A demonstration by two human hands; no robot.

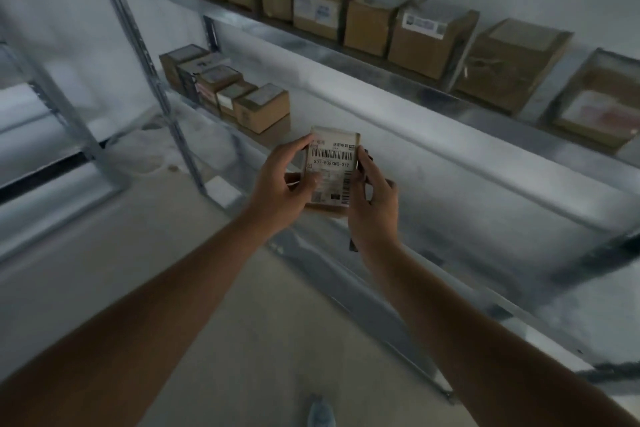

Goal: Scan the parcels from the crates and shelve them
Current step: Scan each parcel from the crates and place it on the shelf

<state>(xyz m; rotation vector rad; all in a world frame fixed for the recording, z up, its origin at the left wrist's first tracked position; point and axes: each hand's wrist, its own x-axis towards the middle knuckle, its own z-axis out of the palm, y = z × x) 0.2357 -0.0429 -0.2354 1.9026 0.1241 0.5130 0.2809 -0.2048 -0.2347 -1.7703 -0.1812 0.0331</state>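
Cardboard parcel (331, 170) — both hands gripping.

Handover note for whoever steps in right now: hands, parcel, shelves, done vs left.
Left hand: grips the left edge of the small parcel, thumb on its label.
Right hand: holds the parcel's right edge; a dark thing sits behind the palm, too hidden to name.
Parcel: in the air in front of the middle shelf, barcode label facing up.
Done: a row of boxes at that shelf's left end; more boxes line the top shelf.
Left: shelve this parcel, likely in the bare stretch right of the row. Whether it has been scanned cannot be told. No crates in view.
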